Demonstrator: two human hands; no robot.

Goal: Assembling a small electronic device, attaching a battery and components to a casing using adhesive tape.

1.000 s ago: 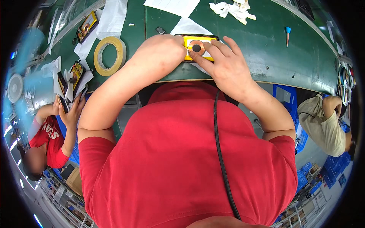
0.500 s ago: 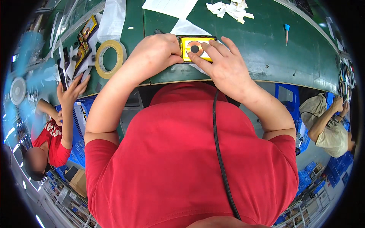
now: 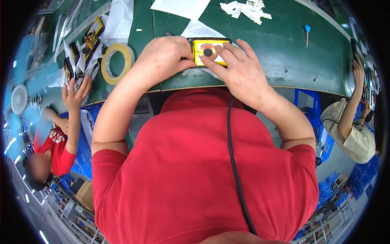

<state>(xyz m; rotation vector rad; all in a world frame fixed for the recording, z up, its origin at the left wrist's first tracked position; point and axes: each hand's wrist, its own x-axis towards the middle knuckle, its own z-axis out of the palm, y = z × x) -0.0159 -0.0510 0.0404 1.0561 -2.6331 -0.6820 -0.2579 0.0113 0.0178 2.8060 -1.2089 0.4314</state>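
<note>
On the bench in front of me lies an opened phone-like device (image 3: 197,48), dark-framed, with a yellow-edged white panel inside. A round copper coil (image 3: 208,46) with a dark centre shows on the panel. My left hand (image 3: 172,53) is closed at the device's left end, thumb and forefinger pinching its edge; the other fingers curl out of sight. Over the right part rests my right hand (image 3: 239,65), fingers stretched and apart, thumb pressing near the coil. The fingers hide that end of the device.
A tape roll (image 3: 106,67) lies left on the green bench (image 3: 268,40). White paper scraps (image 3: 248,10), paper sheets (image 3: 183,7) and a blue-topped tool (image 3: 307,34) lie beyond. Co-workers' hands (image 3: 76,95) handle device parts at left; another person (image 3: 349,130) works at right.
My hands and the device look the same. The left co-worker's parts and hand have shifted; the right co-worker's arm has reached up, lifting a dark flat item.
</note>
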